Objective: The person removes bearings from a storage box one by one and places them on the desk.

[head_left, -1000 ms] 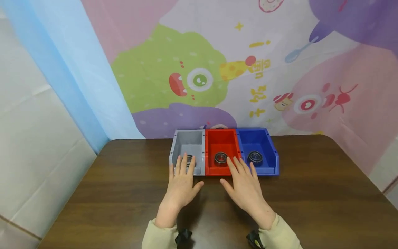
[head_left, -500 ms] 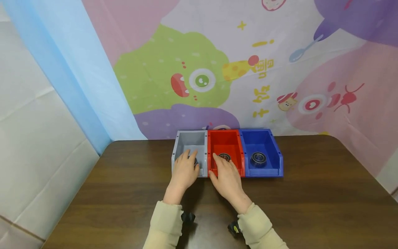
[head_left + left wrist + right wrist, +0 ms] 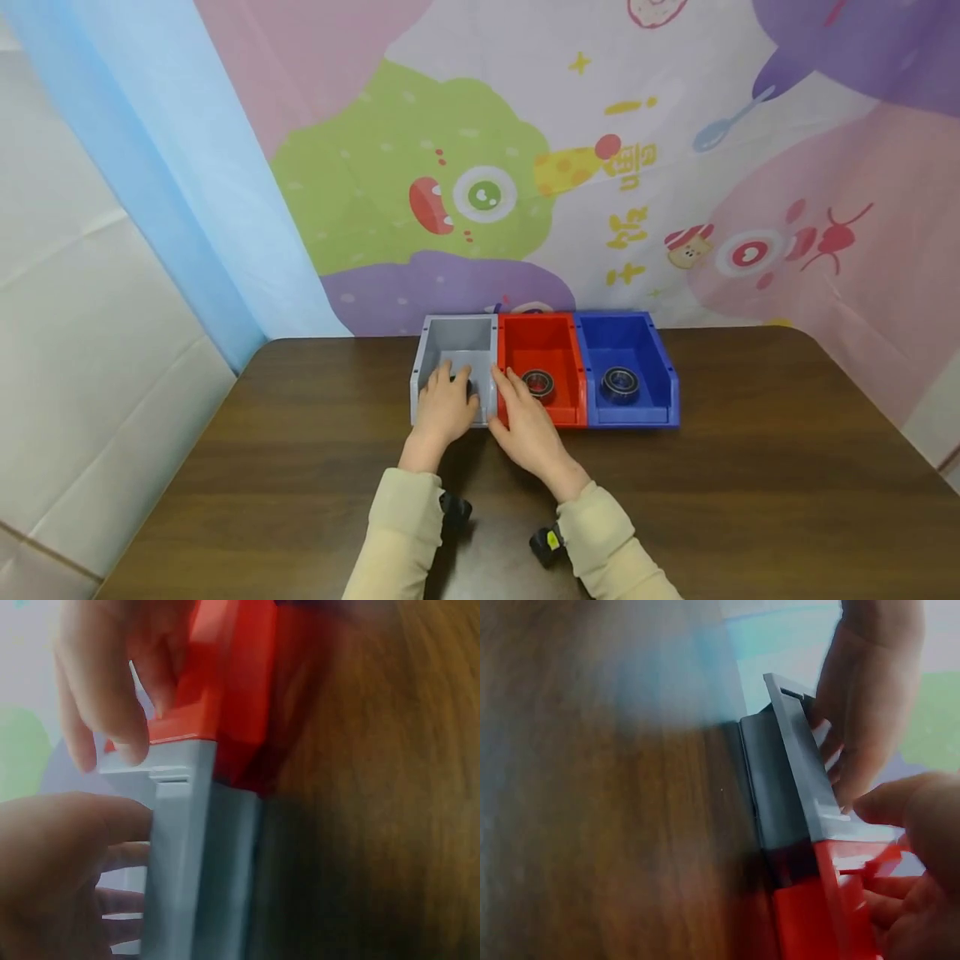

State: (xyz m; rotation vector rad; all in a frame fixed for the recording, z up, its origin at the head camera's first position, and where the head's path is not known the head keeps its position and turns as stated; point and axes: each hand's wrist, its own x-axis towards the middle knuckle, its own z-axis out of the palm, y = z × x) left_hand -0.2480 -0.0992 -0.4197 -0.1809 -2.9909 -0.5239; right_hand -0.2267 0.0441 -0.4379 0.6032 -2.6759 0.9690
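Three joined bins stand on the table: grey (image 3: 461,333), red (image 3: 536,333) and blue (image 3: 611,333). My left hand (image 3: 444,411) reaches over the front of the grey bin, its bent fingers around a dark ring bearing (image 3: 468,388) that they mostly hide. My right hand (image 3: 527,432) hovers with loosely extended fingers at the wall between the grey and red bins, holding nothing. Beside its fingers, a second bearing (image 3: 538,384) lies in the red bin. A third bearing (image 3: 620,384) lies in the blue bin. Both wrist views show the hands close together at the bins' front rims.
The brown wooden table (image 3: 300,467) extends to both sides and in front of the bins. Right behind them hangs a cartoon-printed cloth (image 3: 495,125). A pale curtain (image 3: 75,250) hangs at the left. Black cameras (image 3: 546,546) sit at the sleeve cuffs.
From flat above the bin fronts, my left hand has bent its fingers into the grey bin around the bearing. My right hand has moved left, from the red-blue wall to the grey-red wall.
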